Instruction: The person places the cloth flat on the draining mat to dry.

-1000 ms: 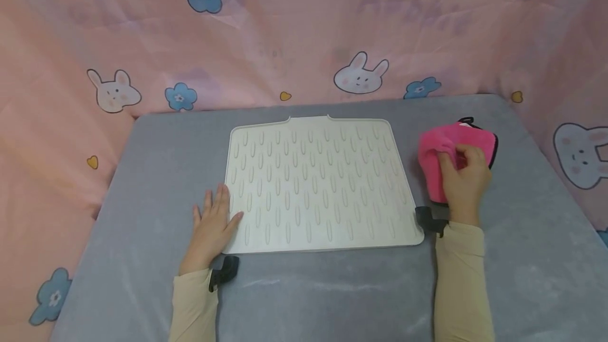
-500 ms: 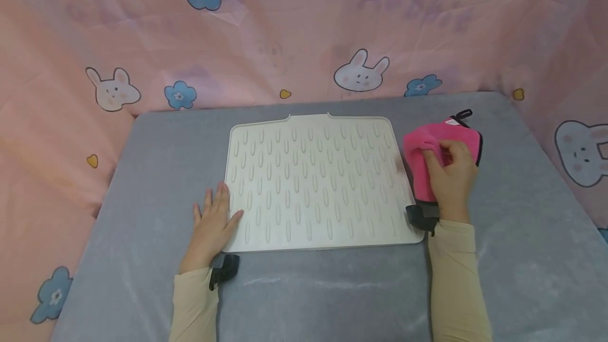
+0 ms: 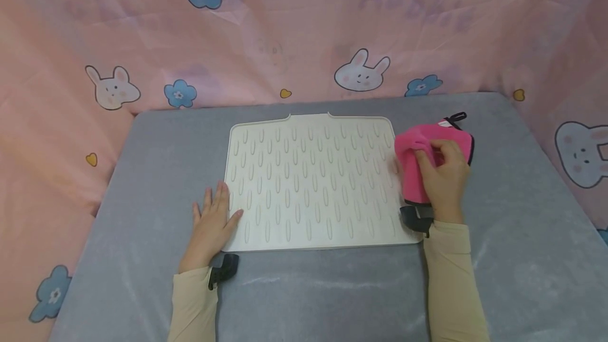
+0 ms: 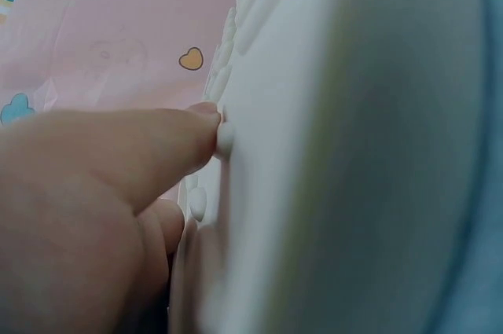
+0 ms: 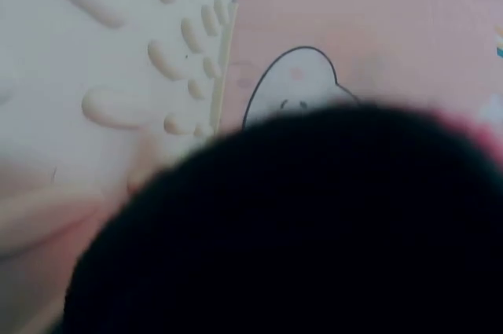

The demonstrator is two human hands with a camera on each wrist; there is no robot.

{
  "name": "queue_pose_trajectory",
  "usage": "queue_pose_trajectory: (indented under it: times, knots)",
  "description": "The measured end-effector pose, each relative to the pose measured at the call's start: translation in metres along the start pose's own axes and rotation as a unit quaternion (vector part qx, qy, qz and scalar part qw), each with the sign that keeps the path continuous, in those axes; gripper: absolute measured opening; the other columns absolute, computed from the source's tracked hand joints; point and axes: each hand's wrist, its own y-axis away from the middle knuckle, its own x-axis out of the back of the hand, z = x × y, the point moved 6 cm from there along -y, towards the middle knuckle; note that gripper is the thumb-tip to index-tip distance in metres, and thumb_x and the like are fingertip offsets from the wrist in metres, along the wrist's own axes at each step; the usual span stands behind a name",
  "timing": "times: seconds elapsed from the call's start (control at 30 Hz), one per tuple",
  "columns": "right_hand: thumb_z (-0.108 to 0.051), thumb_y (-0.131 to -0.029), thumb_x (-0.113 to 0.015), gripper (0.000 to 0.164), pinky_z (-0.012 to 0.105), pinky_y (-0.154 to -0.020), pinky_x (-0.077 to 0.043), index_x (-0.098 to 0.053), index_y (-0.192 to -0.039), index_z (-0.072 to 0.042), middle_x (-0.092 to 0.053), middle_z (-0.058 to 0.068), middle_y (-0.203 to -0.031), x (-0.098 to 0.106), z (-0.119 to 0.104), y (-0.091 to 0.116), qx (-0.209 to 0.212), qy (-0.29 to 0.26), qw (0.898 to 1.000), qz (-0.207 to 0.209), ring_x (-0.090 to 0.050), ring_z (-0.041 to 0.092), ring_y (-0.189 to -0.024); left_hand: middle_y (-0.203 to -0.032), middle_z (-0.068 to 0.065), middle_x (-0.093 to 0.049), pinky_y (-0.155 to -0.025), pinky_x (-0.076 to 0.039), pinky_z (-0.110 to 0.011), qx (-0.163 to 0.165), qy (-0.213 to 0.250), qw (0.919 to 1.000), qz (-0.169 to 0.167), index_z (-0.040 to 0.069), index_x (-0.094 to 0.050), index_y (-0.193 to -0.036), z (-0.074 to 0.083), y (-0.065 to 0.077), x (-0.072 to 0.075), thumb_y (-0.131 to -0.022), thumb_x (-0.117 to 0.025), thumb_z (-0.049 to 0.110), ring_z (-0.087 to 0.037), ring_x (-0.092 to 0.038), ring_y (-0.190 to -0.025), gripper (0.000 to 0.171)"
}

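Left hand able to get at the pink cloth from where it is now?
Probably not without shifting: the left hand rests at the white mat's left edge, the pink cloth is at its right edge, and the right hand already pinches it. Nothing seems to block the path across, though.

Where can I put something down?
Bare grey tabletop lies before the white ridged mat, between beige sleeves, and right of the black-edged pink cloth. Crowded: the mat's right edge, where the right hand grips that cloth.
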Motion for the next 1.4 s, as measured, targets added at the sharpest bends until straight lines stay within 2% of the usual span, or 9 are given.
queue_pose_trajectory:
  times: [0.17, 0.4, 0.53, 0.73, 0.97, 1.23, 1.4]
  knots:
    - [-0.008, -0.084, -0.070, 0.024, 0.027, -0.075, -0.038, -0.063, -0.098, 0.011, -0.061, 0.024, -0.096, -0.004, -0.003, 0.001, 0.010, -0.002, 1.000, -0.006, -0.057, 0.033, -0.086, -0.155, -0.020, -0.006, -0.106, 0.012, -0.060, 0.001, 0.000, 1.0000, 0.000, -0.004, -0.005, -0.149, 0.000, 0.000, 0.000, -0.099, -0.045, 0.034, -0.038, 0.008, -0.141, 0.074]
    - [-0.006, -0.083, -0.071, 0.023, 0.014, -0.076, -0.034, -0.063, -0.097, 0.010, -0.062, 0.023, -0.096, -0.006, -0.009, 0.003, 0.016, -0.011, 1.000, -0.009, -0.056, 0.031, -0.086, -0.155, -0.020, -0.006, -0.106, 0.012, -0.060, 0.001, -0.001, 1.0000, -0.001, -0.004, -0.005, -0.149, 0.000, 0.000, 0.000, -0.099, -0.044, 0.034, -0.038, 0.008, -0.141, 0.074]
    - [-0.007, -0.084, -0.070, 0.023, 0.013, -0.077, -0.035, -0.062, -0.099, 0.010, -0.062, 0.023, -0.098, -0.009, -0.012, 0.005, 0.021, -0.011, 1.000, -0.016, -0.056, 0.031, -0.088, -0.155, -0.021, -0.006, -0.106, 0.012, -0.060, 0.001, -0.001, 1.0000, -0.001, -0.004, -0.005, -0.148, 0.000, 0.000, 0.001, -0.099, -0.045, 0.034, -0.038, 0.008, -0.141, 0.074]
    - [-0.006, -0.083, -0.072, 0.024, 0.018, -0.078, -0.037, -0.062, -0.098, 0.010, -0.062, 0.023, -0.098, -0.012, -0.015, 0.007, 0.033, -0.022, 0.999, -0.022, -0.056, 0.031, -0.088, -0.155, -0.021, -0.006, -0.105, 0.013, -0.060, 0.001, 0.000, 1.0000, -0.002, -0.005, -0.005, -0.148, 0.001, 0.000, 0.001, -0.099, -0.045, 0.033, -0.039, 0.008, -0.141, 0.074]
    - [-0.008, -0.082, -0.074, 0.027, 0.039, -0.079, -0.043, -0.062, -0.100, 0.008, -0.061, 0.022, -0.099, -0.026, -0.025, 0.013, 0.050, -0.024, 0.997, -0.057, -0.055, 0.032, -0.091, -0.154, -0.021, -0.007, -0.106, 0.012, -0.060, 0.004, 0.004, 1.0000, -0.002, -0.005, -0.005, -0.148, 0.001, 0.000, 0.001, -0.099, -0.045, 0.033, -0.038, 0.008, -0.141, 0.074]
    - [-0.004, -0.077, -0.077, 0.027, 0.036, -0.078, -0.042, -0.063, -0.098, 0.008, -0.062, 0.021, -0.096, -0.039, -0.038, 0.020, 0.101, -0.045, 0.991, -0.078, -0.056, 0.032, -0.090, -0.155, -0.021, -0.006, -0.106, 0.013, -0.059, 0.007, 0.006, 1.0000, -0.003, -0.005, -0.005, -0.148, 0.001, 0.000, 0.001, -0.099, -0.045, 0.034, -0.038, 0.008, -0.141, 0.074]
    - [-0.004, -0.077, -0.077, 0.027, 0.039, -0.078, -0.043, -0.063, -0.098, 0.007, -0.063, 0.021, -0.096, -0.041, -0.041, 0.020, 0.101, -0.044, 0.991, -0.082, -0.056, 0.031, -0.091, -0.154, -0.021, -0.007, -0.106, 0.012, -0.059, 0.006, 0.004, 1.0000, 0.000, -0.005, -0.005, -0.148, 0.001, 0.000, 0.001, -0.099, -0.045, 0.033, -0.038, 0.007, -0.141, 0.074]
